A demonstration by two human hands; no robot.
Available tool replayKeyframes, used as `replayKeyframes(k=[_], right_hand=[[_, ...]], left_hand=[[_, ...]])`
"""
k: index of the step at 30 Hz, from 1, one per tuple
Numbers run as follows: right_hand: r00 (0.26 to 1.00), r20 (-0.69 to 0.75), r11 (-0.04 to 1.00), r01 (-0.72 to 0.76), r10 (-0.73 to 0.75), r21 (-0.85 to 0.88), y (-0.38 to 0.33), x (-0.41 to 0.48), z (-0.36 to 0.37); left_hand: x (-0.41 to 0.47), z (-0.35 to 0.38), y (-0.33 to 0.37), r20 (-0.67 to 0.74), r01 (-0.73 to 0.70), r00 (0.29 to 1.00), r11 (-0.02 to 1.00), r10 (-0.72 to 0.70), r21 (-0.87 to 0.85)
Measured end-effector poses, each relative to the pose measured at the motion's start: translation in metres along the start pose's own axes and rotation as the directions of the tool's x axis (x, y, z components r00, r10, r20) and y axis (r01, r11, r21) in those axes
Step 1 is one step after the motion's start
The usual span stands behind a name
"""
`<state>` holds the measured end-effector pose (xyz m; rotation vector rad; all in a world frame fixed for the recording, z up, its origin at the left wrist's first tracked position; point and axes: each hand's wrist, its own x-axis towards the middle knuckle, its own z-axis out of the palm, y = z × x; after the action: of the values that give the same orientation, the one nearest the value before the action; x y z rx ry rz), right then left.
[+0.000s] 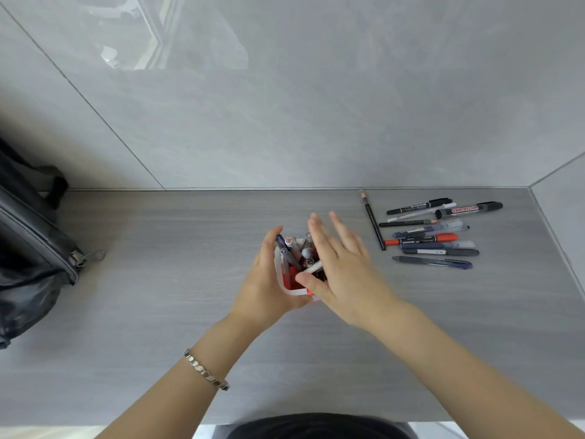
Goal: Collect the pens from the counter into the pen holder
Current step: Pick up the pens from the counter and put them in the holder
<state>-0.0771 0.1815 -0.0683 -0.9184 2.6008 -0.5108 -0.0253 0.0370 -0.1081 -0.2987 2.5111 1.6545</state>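
Mid-collection, I judge: at frame centre the left hand (264, 280) wraps its grip round the red pen holder (292, 282), already part-filled, while the right hand (340, 264) hovers released beside it, so next it must reach the loose pens (433, 234) at centre right of the surface (158, 312)

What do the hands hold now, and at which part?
The left hand grips the pen holder by its left side. The right hand is open and holds nothing.

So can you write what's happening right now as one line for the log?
left hand: wrapped around pen holder | right hand: open, fingers spread beside holder | holder: several pens in | pile of pens on counter: not yet collected
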Motion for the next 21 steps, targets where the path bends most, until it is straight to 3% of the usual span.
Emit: replayKeyframes(k=[5,8,10,13,15,17,21], right_hand=[[0.995,0.100,0.987,0.018,-0.002,-0.157,-0.006,0.002,-0.001],[0.971,0.235,0.995,-0.059,0.038,0.083,-0.009,0.004,-0.013],[0.996,0.091,0.927,-0.026,-0.009,0.375,-0.005,0.005,-0.024],[0.938,-0.331,0.884,0.064,0.106,0.463,0.025,0.019,-0.034],[0.884,-0.382,0.899,-0.091,0.271,0.429,0.060,0.045,-0.032],[0.849,-0.285,0.873,-0.339,0.445,0.351,0.092,0.071,-0.024],[0.803,-0.163,0.818,-0.551,0.573,0.161,0.128,0.103,-0.002]], left_hand=[[0.000,-0.001,-0.002,-0.026,-0.007,1.000,0.999,0.008,0.046],[0.001,0.000,-0.003,-0.025,-0.010,1.000,1.000,0.010,0.026],[0.000,0.001,-0.003,-0.035,0.002,0.999,1.000,-0.001,0.011],[0.001,0.001,-0.001,-0.052,0.015,0.999,1.000,-0.014,0.012],[0.002,0.001,-0.002,-0.044,0.029,0.999,0.999,-0.028,0.014],[0.002,0.000,-0.001,-0.040,0.026,0.999,0.999,-0.025,0.023],[0.002,-0.001,0.001,-0.029,0.016,0.999,0.999,-0.014,0.044]])
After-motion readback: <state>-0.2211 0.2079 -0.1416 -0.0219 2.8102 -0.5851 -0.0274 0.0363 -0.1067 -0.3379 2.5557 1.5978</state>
